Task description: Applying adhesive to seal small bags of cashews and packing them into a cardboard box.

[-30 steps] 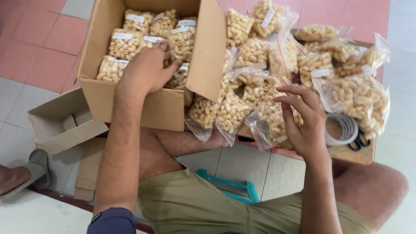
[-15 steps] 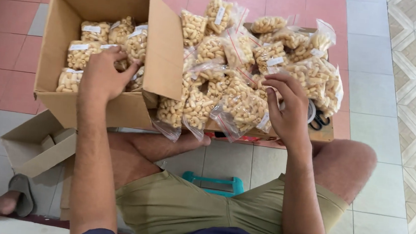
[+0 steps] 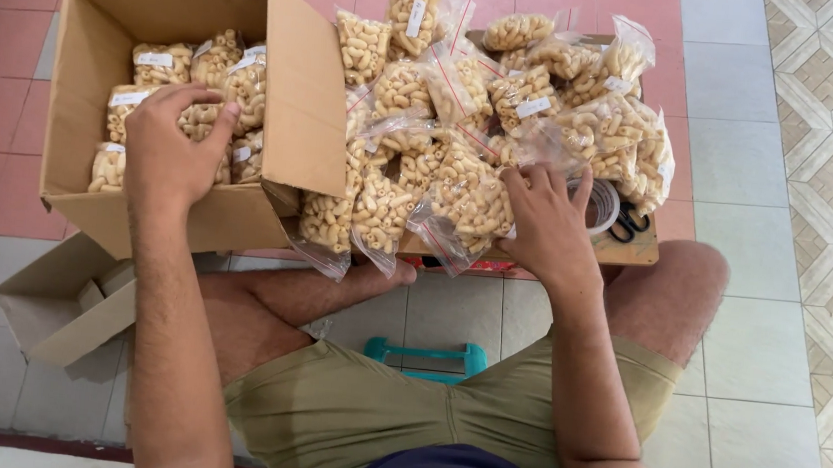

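Observation:
A large open cardboard box (image 3: 287, 102) stands on the floor at the left, with several clear bags of pale snack pieces (image 3: 165, 64) packed inside. My left hand (image 3: 171, 147) reaches into the box and presses on one bag there. To the right, a heap of the same snack bags (image 3: 469, 98) lies on a low board. My right hand (image 3: 543, 220) rests on the heap's near edge, its fingers around one bag (image 3: 469, 204).
A small empty cardboard box (image 3: 69, 304) lies by my left knee. A tape roll (image 3: 602, 205) and black scissors (image 3: 628, 224) sit at the board's right end. A teal stool (image 3: 426, 355) shows between my legs. Tiled floor surrounds everything.
My left hand stays in the box on the packed bags. My right hand has moved down onto a bag at the heap's near edge. The camera has shifted.

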